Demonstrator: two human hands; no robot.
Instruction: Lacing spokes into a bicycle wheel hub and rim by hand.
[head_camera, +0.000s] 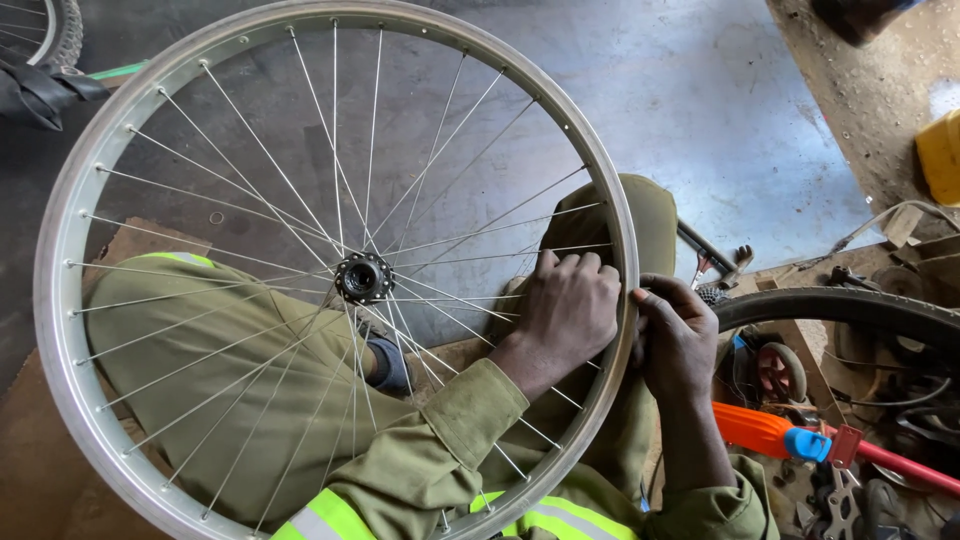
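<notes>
- Both hands are set at the right side of the wheel rim (70, 330): the left hand (565, 305) is laid inside the rim among the spokes (250, 150), the right hand (678, 335) is held outside the rim, touching its edge.
- Left hand: fingers are curled over the inner face of the rim, partly closed on it; whether a spoke or nipple is pinched cannot be told.
- Right hand: fingers are bent and pinched against the rim's outer edge; a small part may be held there, but it is hidden by the fingertips.
- The bare wheel is held upright-tilted over the lap, resting against the olive trousers (220, 370); the hub (363, 277) is seen left of the hands, at the rim's centre.
- Risk, as a judgement: the wheel is steadied mainly by the lap and by the two hands on one side, so it could be tipped or rolled away from the hands if the grip is loosened.
- Risk: fingers of the left hand could be caught between crossed spokes if the rim is turned.
- Risk: a small part pinched at the rim could be dropped onto the cluttered floor right of the rim.
- Right of the rim, a black tyre (850, 305), an orange-handled tool (760, 430) and assorted scrap are lying.
- Grey concrete floor (720, 110) is seen beyond the rim's top.
</notes>
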